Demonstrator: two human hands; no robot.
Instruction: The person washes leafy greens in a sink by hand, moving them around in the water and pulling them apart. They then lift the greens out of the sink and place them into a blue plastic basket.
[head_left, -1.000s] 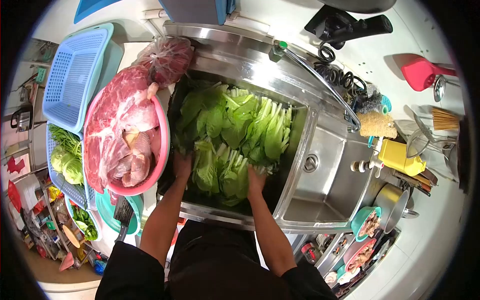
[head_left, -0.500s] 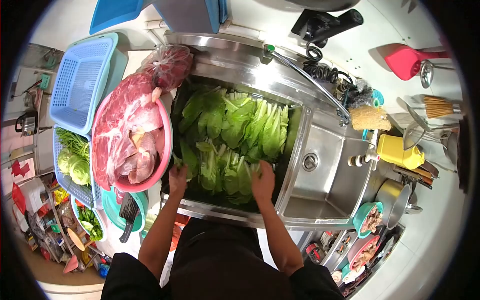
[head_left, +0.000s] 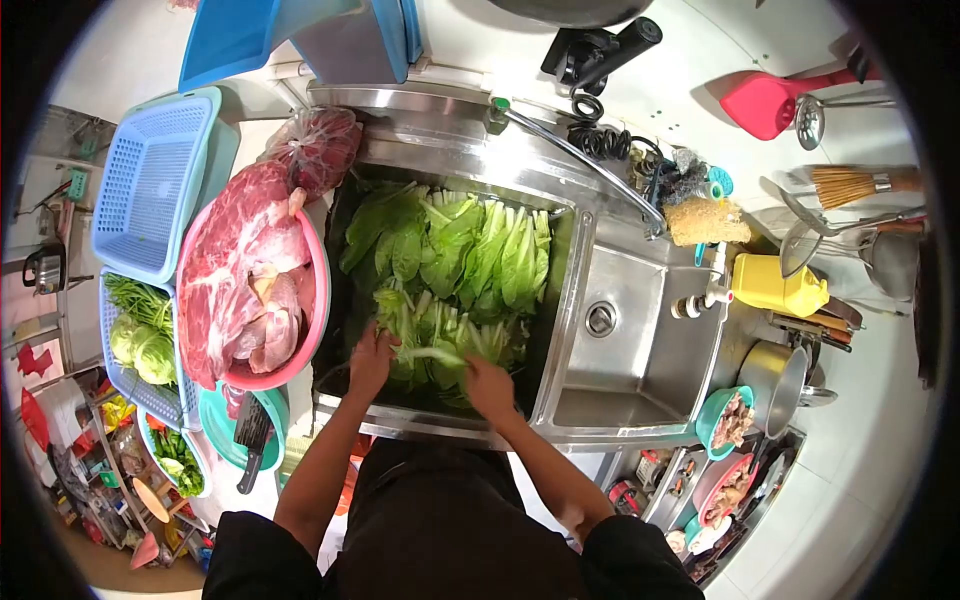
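Long green lettuce leaves [head_left: 440, 245] with pale stems lie in rows in the water of the large left sink basin [head_left: 560, 300]. Low at the basin's left side, my left hand [head_left: 372, 362] is closed at the edge of a leafy bunch, its fingertips partly hidden among the leaves. My right hand [head_left: 490, 390] is closed over the front row, pinching a pale lettuce stem [head_left: 435, 354] that is blurred and points left toward my other hand.
Left of the basin stands a pink bowl [head_left: 323, 300] of raw meat [head_left: 240, 270], with a cleaver [head_left: 252, 430] below it. Blue baskets [head_left: 150, 190] stand farther left. A smaller sink basin [head_left: 640, 340] with a drain adjoins on the right, beside a yellow jug [head_left: 780, 285].
My right hand has moved left, with a pale stem now stretching from it. My left hand has shifted slightly right, closer to the front leaves. The whole view has slid a little left.
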